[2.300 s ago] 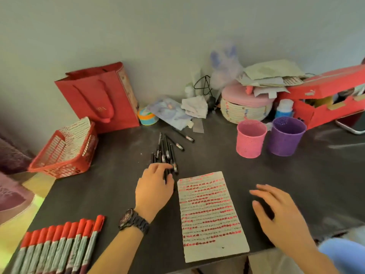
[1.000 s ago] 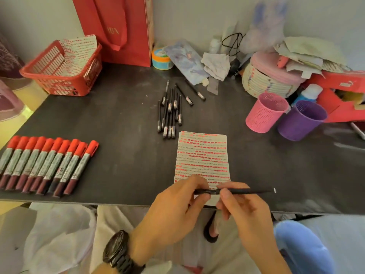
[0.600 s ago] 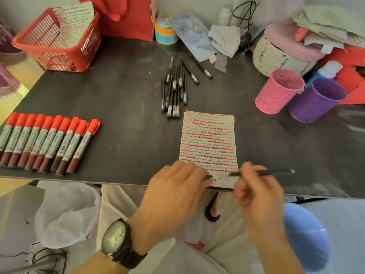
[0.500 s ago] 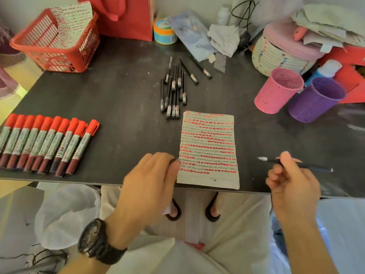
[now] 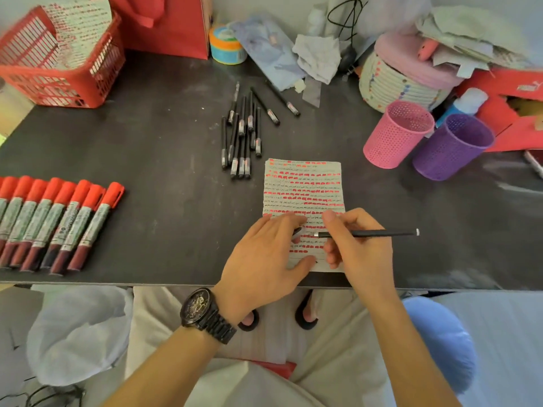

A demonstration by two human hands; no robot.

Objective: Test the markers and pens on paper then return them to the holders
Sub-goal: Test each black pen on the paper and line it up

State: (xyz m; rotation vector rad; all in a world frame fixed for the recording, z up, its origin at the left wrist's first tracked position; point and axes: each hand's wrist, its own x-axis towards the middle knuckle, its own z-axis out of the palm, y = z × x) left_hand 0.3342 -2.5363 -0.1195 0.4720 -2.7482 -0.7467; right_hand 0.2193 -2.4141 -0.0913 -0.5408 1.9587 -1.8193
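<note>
A red basket (image 5: 58,71) sits on the dark bench (image 5: 152,148) at 10 o'clock, with a sheet of marked paper standing in it. At 9 o'clock, a row of red markers (image 5: 61,224) lies side by side, all touching. Their red caps point to 1 o'clock. A red bag (image 5: 176,27) stands at the back at 11 o'clock, and a roll of tape (image 5: 227,47) sits just beside it.

Near the middle, a bunch of black pens (image 5: 241,136) lies in a loose pile. Most of them point to 12 o'clock. Just beside the pile, at its 5 o'clock, lies the paper (image 5: 302,186). It is full of red marks and thin dark lines.

The two hands are close together over the near end of the paper. The left hand (image 5: 264,259) lies flat on the paper with its fingers out, pressing it down. A small dark bit shows by its fingertips, and I cannot tell what it is. A black watch (image 5: 207,315) is on that wrist.

The right hand (image 5: 358,251) pinches a thin black pen (image 5: 379,233). The pen lies sideways, with its tip over the paper pointing to 9 o'clock and its back end pointing to 3 o'clock.

At 2 o'clock stand the two holders, touching each other and leaning a bit: the pink holder (image 5: 393,139), then the purple holder (image 5: 449,151).
</note>
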